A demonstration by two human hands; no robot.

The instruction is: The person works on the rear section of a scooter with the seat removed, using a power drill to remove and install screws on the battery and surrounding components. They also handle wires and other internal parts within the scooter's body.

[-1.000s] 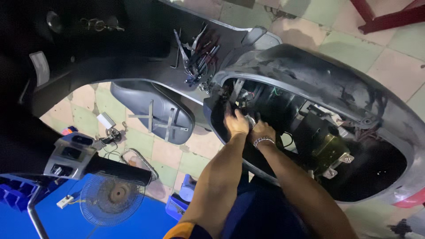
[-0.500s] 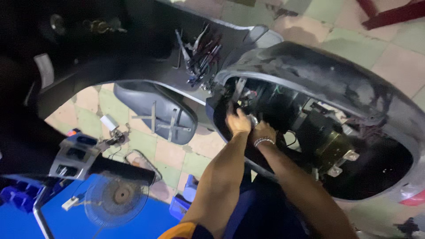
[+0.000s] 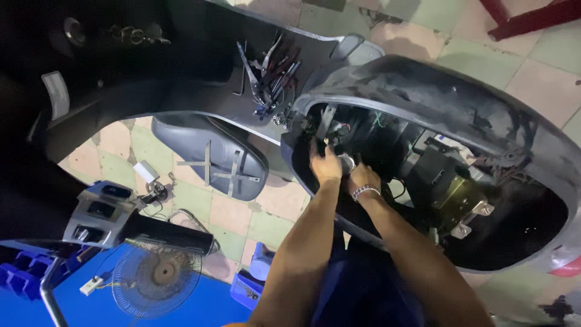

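Observation:
Both my hands reach into the open body of a dark grey scooter (image 3: pixel 460 97) whose seat is off. My left hand (image 3: pixel 327 165) grips a small dark part with wires at the front edge of the opening. Close beside it, my right hand (image 3: pixel 362 177), with a metal bracelet on the wrist, pinches a small shiny metal piece (image 3: pixel 347 161). What exactly each hand clasps is partly hidden by fingers. Deeper inside sit a black box (image 3: pixel 431 166) and a brass-coloured bracket (image 3: pixel 463 200).
Several hand tools and bolts (image 3: pixel 269 75) lie on the scooter's footboard. A grey panel (image 3: pixel 212 160) lies on the tiled floor below. A handlebar with switches (image 3: pixel 103 212), a fan guard (image 3: pixel 156 272) on a blue surface and a red frame (image 3: pixel 532 18) surround me.
The view has shifted slightly. My hands have stayed at the same spot inside the scooter body, with small finger movements only.

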